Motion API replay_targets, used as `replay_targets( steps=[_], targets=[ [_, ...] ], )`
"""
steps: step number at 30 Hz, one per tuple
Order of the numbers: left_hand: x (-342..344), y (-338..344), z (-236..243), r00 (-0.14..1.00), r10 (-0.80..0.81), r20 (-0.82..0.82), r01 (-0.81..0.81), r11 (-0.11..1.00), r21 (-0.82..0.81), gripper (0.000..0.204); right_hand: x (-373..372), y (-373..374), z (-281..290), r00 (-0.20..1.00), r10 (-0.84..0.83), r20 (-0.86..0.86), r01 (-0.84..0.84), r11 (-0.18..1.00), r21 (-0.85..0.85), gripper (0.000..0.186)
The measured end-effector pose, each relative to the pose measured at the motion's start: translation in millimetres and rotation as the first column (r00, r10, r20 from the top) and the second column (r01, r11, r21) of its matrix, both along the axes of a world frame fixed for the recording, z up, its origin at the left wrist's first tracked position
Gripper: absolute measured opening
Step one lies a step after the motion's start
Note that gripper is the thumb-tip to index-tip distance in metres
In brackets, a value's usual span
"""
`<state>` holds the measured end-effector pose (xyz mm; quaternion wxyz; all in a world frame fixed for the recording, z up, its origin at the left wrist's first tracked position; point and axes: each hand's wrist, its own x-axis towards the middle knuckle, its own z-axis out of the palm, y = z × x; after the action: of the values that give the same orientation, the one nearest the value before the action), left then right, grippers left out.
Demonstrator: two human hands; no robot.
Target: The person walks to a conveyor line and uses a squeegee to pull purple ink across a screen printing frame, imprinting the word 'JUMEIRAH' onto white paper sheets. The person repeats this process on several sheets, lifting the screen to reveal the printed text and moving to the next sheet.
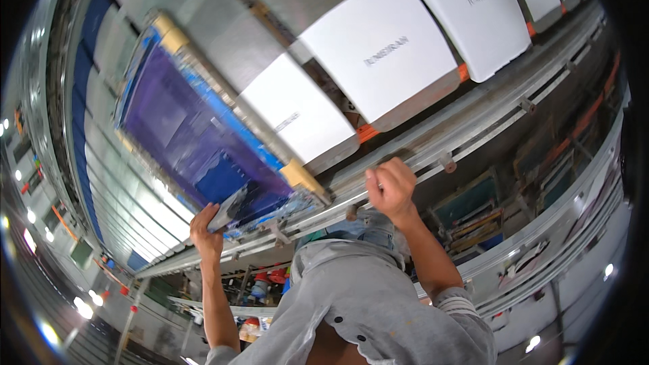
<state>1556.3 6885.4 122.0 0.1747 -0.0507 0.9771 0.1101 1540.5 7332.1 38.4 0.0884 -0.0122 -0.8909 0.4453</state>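
A printing screen (196, 138) with purple-blue mesh and a taped, ink-smeared frame lies tilted over a long table. My left hand (205, 230) grips the screen's near corner. My right hand (391, 186) sits to the right of the screen, fingers curled over the edge of the metal rail (473, 128) along the table's side. White fabric panels (378, 51) lie in a row on the table, just beyond the screen. My grey shirt (365, 304) fills the lower middle.
More white panels (473, 10) continue along the table to the right. Below the rail are shelves with stored frames (473, 209) and red containers (270, 276). A second metal rail (568, 230) curves at the right. Ceiling lights dot the left rim.
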Motion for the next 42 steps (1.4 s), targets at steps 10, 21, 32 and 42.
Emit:
replay_targets(
  steps=[10, 21, 32, 42],
  targets=[
    [10, 16, 0, 0.997, 0.048, -0.067, -0.039, 0.991, 0.130, 0.040, -58, -112, 67, 0.958, 0.287, -0.010, -0.287, 0.957, -0.046, 0.040],
    [-87, -19, -19, 0.967, 0.000, -0.255, 0.024, 0.996, 0.089, 0.034, -151, -267, 54, 0.580, 0.798, 0.161, -0.755, 0.453, 0.474, 0.024],
    [-29, -2, -3, 0.993, 0.033, -0.117, -0.018, 0.992, 0.125, 0.032, -88, -224, 83, 0.743, 0.636, 0.207, -0.662, 0.743, 0.093, 0.046],
    [4, 18, -24, 0.895, 0.090, -0.437, -0.043, 0.992, 0.117, 0.038, -139, -201, -18, 0.990, 0.131, 0.043, -0.135, 0.854, 0.502, 0.066]
  ],
)
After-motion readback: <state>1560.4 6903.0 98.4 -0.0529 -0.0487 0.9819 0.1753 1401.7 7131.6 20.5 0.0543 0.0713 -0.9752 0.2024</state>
